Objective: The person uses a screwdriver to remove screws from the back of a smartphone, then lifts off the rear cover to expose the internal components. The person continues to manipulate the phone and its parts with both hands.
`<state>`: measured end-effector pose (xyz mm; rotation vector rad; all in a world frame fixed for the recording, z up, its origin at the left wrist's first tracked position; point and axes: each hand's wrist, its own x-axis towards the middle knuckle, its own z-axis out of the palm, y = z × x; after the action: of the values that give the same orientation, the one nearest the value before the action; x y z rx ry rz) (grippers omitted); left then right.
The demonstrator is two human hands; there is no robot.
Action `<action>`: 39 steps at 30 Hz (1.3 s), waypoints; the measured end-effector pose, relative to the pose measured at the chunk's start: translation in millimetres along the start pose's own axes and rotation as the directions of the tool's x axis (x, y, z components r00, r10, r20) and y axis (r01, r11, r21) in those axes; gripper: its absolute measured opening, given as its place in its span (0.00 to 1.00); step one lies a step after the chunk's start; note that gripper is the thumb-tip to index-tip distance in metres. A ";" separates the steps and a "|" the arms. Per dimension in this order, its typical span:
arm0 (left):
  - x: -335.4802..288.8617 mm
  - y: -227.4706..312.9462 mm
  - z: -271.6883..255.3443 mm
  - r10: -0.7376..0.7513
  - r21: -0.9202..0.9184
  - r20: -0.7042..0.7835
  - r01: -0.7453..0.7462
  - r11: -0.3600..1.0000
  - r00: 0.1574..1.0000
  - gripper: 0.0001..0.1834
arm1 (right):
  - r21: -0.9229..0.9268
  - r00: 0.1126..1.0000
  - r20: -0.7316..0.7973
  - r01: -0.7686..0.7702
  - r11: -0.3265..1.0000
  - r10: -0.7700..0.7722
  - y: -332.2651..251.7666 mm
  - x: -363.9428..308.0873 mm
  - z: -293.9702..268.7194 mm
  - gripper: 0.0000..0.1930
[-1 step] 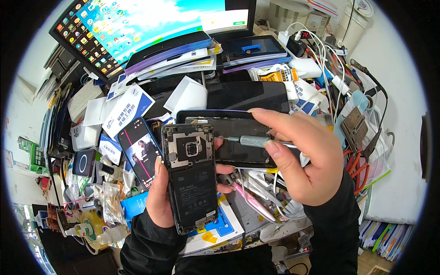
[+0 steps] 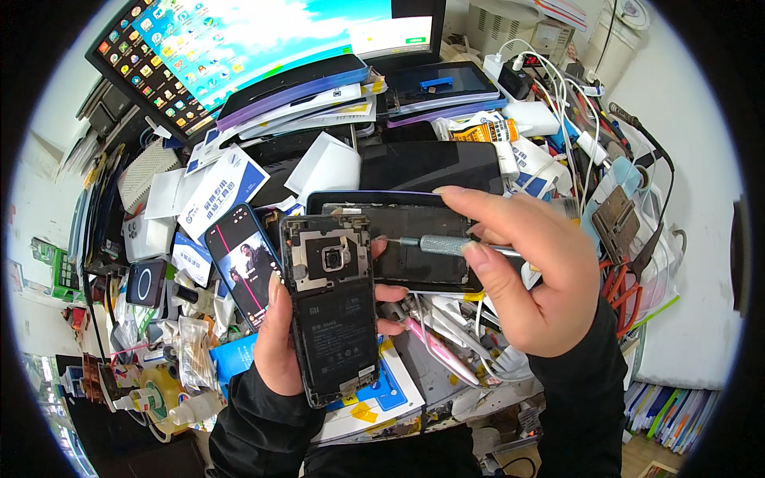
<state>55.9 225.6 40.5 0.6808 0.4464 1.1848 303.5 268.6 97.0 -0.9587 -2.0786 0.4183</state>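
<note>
My left hand (image 2: pixel 277 342) is closed around a phone with its back cover off (image 2: pixel 333 311), thumb along one side and fingertips showing at the other. The phone's black battery fills its lower part, and a camera module sits in a metal plate near the top. In my right hand (image 2: pixel 542 279) a small screwdriver (image 2: pixel 443 245) with a knurled metal handle is gripped, its thin shaft pointing left at the phone's upper right edge. Whether the tip touches the phone I cannot tell. Behind both lies a dark phone back cover or panel (image 2: pixel 422 215).
A lit phone (image 2: pixel 243 267) leans left of the held one. Stacked phones (image 2: pixel 446 84) and a monitor (image 2: pixel 263 40) stand at the back. Cables (image 2: pixel 558 103), red-handled pliers (image 2: pixel 624 291) and a pink pen-like tool (image 2: pixel 441 350) crowd the right side. Small bottles (image 2: pixel 195 408) stand at lower left.
The screwdriver has shifted very slightly to the right with my right hand. My left hand and the phone stay practically in place.
</note>
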 end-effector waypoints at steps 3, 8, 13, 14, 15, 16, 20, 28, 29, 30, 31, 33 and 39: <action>0.2 0.0 1.7 0.025 -0.027 -0.008 -0.025 0.999 1.000 0.43 | 0.015 0.999 -0.002 -0.036 0.999 0.036 0.3 -1.2 0.5 0.19; 2.4 -1.0 7.4 -0.011 -0.040 -0.035 0.009 0.999 0.999 0.43 | -0.029 1.000 0.004 0.030 0.999 -0.030 4.1 -1.3 8.6 0.19; 6.0 -1.1 10.8 -0.042 0.098 -0.132 0.055 0.994 0.990 0.48 | -0.051 0.998 -0.028 0.052 0.997 -0.054 3.0 -2.4 9.5 0.18; 6.4 -1.0 10.3 -0.039 0.100 -0.131 0.052 0.994 0.991 0.48 | -0.052 0.998 -0.039 0.047 0.998 -0.049 1.8 -2.4 8.6 0.17; 6.7 -1.1 9.3 -0.029 0.078 -0.124 0.039 0.996 0.992 0.46 | -0.064 0.996 -0.049 0.067 0.996 -0.070 0.6 -2.3 7.3 0.17; 6.6 -1.1 8.1 -0.019 0.051 -0.121 0.026 0.998 0.993 0.45 | -0.073 0.995 -0.058 0.075 0.995 -0.080 -1.5 -2.2 5.6 0.17; 5.1 -0.4 1.9 0.004 -0.051 -0.036 -0.006 0.999 0.999 0.44 | -0.021 0.984 -0.040 0.174 0.984 -0.175 -16.2 0.9 -8.2 0.15; 8.3 3.1 -5.1 0.006 -0.153 -0.048 -0.013 0.988 0.999 0.47 | 0.573 0.802 -0.110 0.534 0.622 -0.587 -75.7 -27.5 34.0 0.22; 7.5 2.6 -4.9 0.030 -0.153 -0.021 -0.032 0.988 0.999 0.46 | 0.590 0.771 -0.084 0.549 0.592 -0.631 -75.0 -36.2 39.8 0.21; 7.2 2.5 -5.0 0.023 -0.160 -0.026 -0.027 0.987 0.999 0.46 | 0.610 0.737 -0.058 0.560 0.561 -0.673 -77.0 -42.7 45.0 0.21; 6.3 3.3 -4.9 0.014 -0.154 -0.045 -0.020 0.988 0.999 0.46 | 0.631 0.701 -0.032 0.567 0.530 -0.713 -79.9 -46.0 48.0 0.21; 4.8 2.8 -4.9 0.014 -0.134 -0.042 -0.020 0.991 0.999 0.46 | 0.689 0.645 0.003 0.552 0.469 -0.764 -84.0 -43.4 47.4 0.19; -0.9 7.1 -7.1 -0.021 -0.191 0.051 0.031 0.981 0.998 0.48 | 0.441 0.466 0.502 0.587 0.679 -0.729 -68.9 -2.8 -1.1 0.18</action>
<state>46.1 228.0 40.2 0.5345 0.2942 1.1670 271.7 221.0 135.5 0.2675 -2.7500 0.5751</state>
